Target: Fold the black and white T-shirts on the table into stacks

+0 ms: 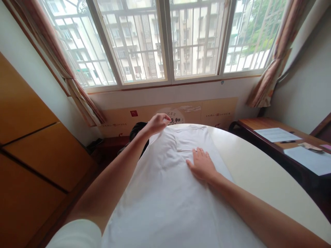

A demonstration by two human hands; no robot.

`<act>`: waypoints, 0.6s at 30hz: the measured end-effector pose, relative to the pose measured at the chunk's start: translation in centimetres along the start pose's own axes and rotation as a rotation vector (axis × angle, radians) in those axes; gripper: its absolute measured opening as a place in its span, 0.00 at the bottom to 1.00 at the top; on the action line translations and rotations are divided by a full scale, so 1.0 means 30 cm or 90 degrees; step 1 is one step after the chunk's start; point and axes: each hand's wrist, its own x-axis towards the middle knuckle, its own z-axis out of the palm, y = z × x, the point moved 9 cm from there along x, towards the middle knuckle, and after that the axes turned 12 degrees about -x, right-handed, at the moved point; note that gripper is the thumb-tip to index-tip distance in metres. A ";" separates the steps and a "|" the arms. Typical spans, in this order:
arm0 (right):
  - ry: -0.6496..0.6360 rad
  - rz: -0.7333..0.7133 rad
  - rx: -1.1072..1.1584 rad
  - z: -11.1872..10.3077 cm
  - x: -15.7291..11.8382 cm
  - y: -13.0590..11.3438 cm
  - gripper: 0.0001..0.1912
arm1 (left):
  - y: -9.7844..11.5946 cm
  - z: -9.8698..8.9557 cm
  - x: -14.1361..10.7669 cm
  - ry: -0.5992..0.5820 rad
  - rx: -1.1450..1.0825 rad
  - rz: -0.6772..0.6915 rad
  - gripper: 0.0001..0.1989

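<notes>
A white cloth garment (168, 193) lies spread over a round white table (248, 162), with small creases near its far end. My left hand (159, 123) is at the garment's far left corner, its fingers pinched together; whether fabric is between the fingertips is too small to tell. Farther right and nearer to me, my right hand (203, 164) rests flat on the garment with its fingers spread, beside a folded edge of the fabric.
To the right, a brown wooden desk (248, 124) bears papers (278, 134) and a pen. A dark chair (138, 129) stands behind the table's left edge. Orange cabinets (31, 151) fill the left side. Barred windows and tied curtains (82, 100) are ahead.
</notes>
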 end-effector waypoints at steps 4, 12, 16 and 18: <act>0.006 -0.012 0.026 0.001 0.008 0.004 0.41 | 0.114 0.213 0.134 -0.057 0.010 0.037 0.14; 0.018 -0.012 0.077 -0.012 0.028 0.035 0.39 | 0.126 0.575 0.191 -0.142 0.077 -0.004 0.19; 0.064 0.011 0.107 -0.047 0.040 0.073 0.24 | -0.008 0.670 0.079 -0.287 0.098 -0.080 0.35; 0.063 0.029 0.118 -0.044 0.057 0.096 0.21 | -0.079 0.670 -0.003 -0.310 0.134 -0.088 0.36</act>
